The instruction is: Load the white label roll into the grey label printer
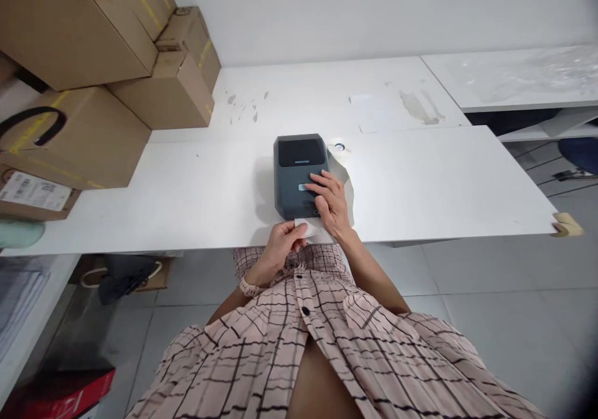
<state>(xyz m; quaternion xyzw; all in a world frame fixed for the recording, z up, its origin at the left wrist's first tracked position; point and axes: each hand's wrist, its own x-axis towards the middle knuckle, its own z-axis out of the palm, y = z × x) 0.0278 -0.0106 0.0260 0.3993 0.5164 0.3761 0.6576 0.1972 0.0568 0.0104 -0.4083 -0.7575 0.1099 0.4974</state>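
Pale wall (346, 14), white counter (430, 182), cardboard boxes (166, 89) stacked off left. Label printer (290, 185) sits by the counter's front edge, my right hand (332, 202) resting loosely on top, left hand (282, 242) pinching the white paper slip (314, 225) at its front. I'd keep that slip flat and square, pressing lightly.

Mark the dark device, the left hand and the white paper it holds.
Dark device (293, 177): head view, middle of its upper face.
Left hand (281, 238): head view, back of the hand.
White paper (314, 225): head view, uncovered part by the device's near edge.
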